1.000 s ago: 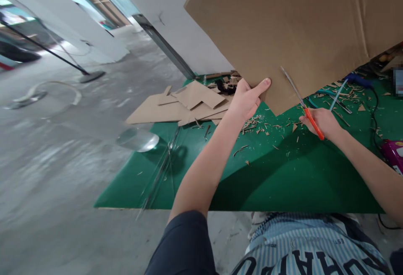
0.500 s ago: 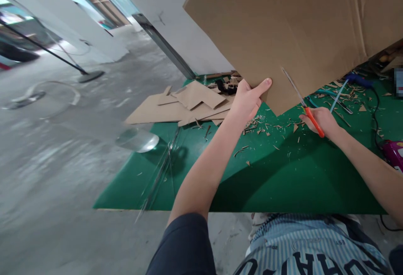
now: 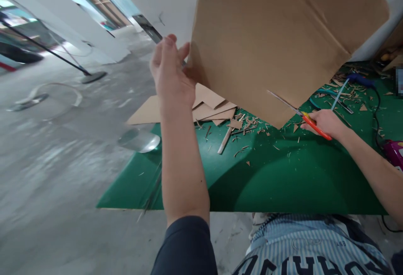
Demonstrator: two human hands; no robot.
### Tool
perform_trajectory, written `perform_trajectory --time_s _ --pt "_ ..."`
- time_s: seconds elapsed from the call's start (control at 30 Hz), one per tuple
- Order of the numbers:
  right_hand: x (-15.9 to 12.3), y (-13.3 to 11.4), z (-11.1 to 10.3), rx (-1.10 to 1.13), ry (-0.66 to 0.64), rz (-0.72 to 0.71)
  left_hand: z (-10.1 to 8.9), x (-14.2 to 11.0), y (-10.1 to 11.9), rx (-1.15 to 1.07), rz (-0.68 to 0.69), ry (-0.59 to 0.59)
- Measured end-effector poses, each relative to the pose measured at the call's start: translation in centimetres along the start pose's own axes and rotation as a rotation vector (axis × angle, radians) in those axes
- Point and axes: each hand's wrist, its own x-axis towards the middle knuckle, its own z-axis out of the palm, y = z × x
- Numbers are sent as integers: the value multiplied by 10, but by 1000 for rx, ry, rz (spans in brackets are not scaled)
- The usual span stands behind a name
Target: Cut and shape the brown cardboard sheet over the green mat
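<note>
A large brown cardboard sheet (image 3: 270, 35) is held up above a green mat (image 3: 277, 178), its lowest corner close to the mat. My left hand (image 3: 170, 73) is raised and grips the sheet's left edge. My right hand (image 3: 325, 123) holds orange-handled scissors (image 3: 310, 123) low on the right, and their blades lie against the sheet near its lower corner.
Cut cardboard pieces (image 3: 204, 105) are piled at the mat's far left, with small scraps (image 3: 252, 126) and a wooden stick (image 3: 225, 140) scattered about. A clear plastic dome (image 3: 140, 140) sits at the mat's left edge. Tools and cables (image 3: 359, 82) lie far right. Concrete floor lies left.
My left hand has let go of the sheet's lower edge and risen to its left edge. The sheet has swung more upright. The scissors have tilted flatter.
</note>
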Motion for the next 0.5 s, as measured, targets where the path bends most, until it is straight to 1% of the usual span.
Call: perform_trajectory --time_s 0.03,0.07,0.1,0.13,0.23,0.37,0.43,0.5 --pt "-1 0 -1 25 -2 -12 -8 4 1 120 74 -130" --pt "-2 0 -1 65 -10 -32 -15 7 0 216 133 -213" --pt "-3 1 -2 115 -21 -58 -21 9 0 279 188 -246" --pt "-4 2 -2 167 -35 -85 -26 11 0 316 199 -268" --pt "-7 6 -2 275 -66 -140 -30 11 -1 305 201 -288" --pt "-9 11 -5 253 -39 -124 -22 6 -5 234 246 -298" --pt "-9 13 -8 224 -31 -86 -22 8 -6 215 249 -261" --pt "-11 18 -10 215 -24 -43 -25 13 -4 203 271 -198"
